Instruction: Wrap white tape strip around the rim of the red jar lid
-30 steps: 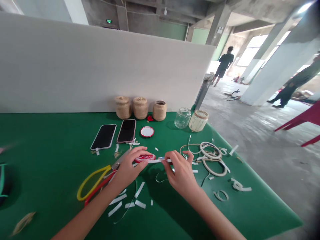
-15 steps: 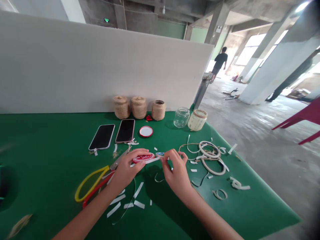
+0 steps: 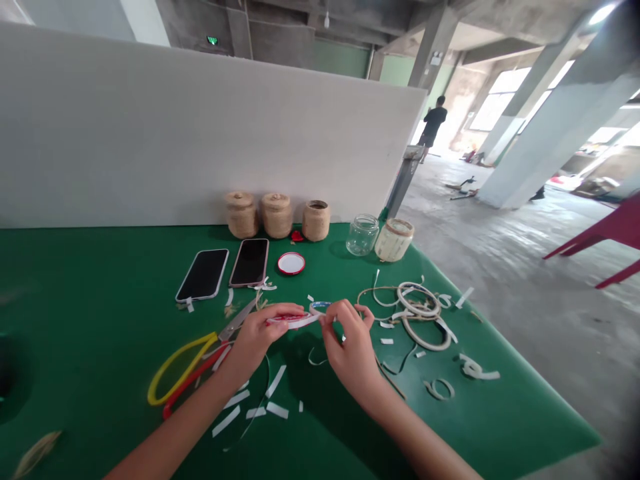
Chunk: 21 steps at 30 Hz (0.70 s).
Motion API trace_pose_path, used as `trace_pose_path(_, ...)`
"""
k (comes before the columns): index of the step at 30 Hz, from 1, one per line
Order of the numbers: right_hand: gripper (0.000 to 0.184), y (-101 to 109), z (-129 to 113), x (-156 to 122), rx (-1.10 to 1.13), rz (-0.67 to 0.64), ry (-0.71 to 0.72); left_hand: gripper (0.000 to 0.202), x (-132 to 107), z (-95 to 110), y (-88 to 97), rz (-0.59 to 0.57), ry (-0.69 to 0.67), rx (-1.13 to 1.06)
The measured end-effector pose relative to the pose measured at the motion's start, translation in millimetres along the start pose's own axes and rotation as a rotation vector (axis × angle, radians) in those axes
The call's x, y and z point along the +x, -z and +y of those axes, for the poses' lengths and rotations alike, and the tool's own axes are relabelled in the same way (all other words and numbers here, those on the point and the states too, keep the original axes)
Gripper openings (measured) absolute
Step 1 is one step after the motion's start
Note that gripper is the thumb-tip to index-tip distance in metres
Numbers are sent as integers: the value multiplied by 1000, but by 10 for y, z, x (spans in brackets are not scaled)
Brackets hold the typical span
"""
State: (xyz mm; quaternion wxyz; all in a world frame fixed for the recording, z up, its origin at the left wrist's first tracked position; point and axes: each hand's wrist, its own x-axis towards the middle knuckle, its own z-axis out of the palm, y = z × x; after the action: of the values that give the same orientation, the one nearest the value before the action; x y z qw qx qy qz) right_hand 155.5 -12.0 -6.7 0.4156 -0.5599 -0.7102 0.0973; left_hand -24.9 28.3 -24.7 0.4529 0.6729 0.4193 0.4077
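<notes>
— Table (image 3: 100,300) was green, scissors (image 3: 215,342) lying on it?
— Yes. Left hand (image 3: 255,337) gripped the red lid (image 3: 289,319) just over the table — right hand (image 3: 353,350) pinched a white strip (image 3: 311,319) at its rim, fingers closed.

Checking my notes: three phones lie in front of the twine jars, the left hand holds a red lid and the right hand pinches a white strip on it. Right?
Not quite. The head view shows two phones, not three, in front of the twine jars. The left hand does hold a red lid and the right hand pinches a white strip on it.
</notes>
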Motion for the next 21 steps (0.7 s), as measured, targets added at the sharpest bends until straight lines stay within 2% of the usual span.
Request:
trace_pose_path(7,18,8,9,-16,-9,4,-7,30,-8,-47,-15,-1,36,-52)
trace_pose_path(21,17,13,-9,-8,15,-16,-51,27,-46,-41,-34,0,-24,-76)
